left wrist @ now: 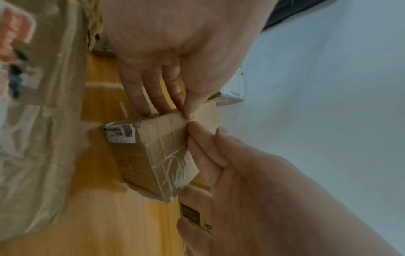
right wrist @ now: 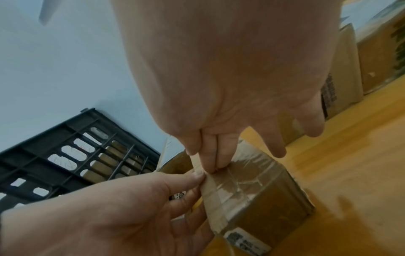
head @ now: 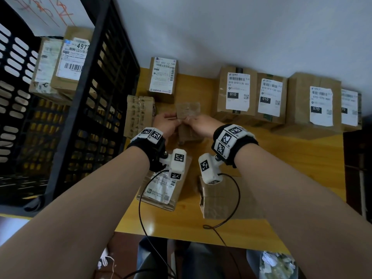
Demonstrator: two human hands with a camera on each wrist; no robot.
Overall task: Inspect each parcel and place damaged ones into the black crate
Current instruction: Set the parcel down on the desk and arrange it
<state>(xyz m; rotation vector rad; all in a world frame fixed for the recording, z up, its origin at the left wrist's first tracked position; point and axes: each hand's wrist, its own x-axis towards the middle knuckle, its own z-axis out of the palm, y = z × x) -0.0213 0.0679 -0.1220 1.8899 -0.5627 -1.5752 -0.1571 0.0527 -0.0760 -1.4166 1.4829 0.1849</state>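
A small brown parcel (head: 188, 109) wrapped in clear tape stands on edge on the yellow table (head: 291, 158), in the middle. My left hand (head: 175, 122) pinches its upper flap from the left, and my right hand (head: 190, 120) pinches the same flap from the right, thumbs almost touching. The left wrist view shows the parcel (left wrist: 162, 155) with wrinkled tape and a small white label at one end. In the right wrist view the parcel (right wrist: 263, 190) shows taped seams. The black crate (head: 96, 77) stands at the left, with labelled parcels (head: 70, 57) inside.
Labelled cardboard boxes line the back wall: one (head: 163, 77) behind the hands, others (head: 235, 93) (head: 314, 101) to the right. A taped box (head: 138, 115) lies beside the crate. Two more parcels (head: 163, 190) (head: 217, 198) sit under my wrists, with camera cables trailing over the front edge.
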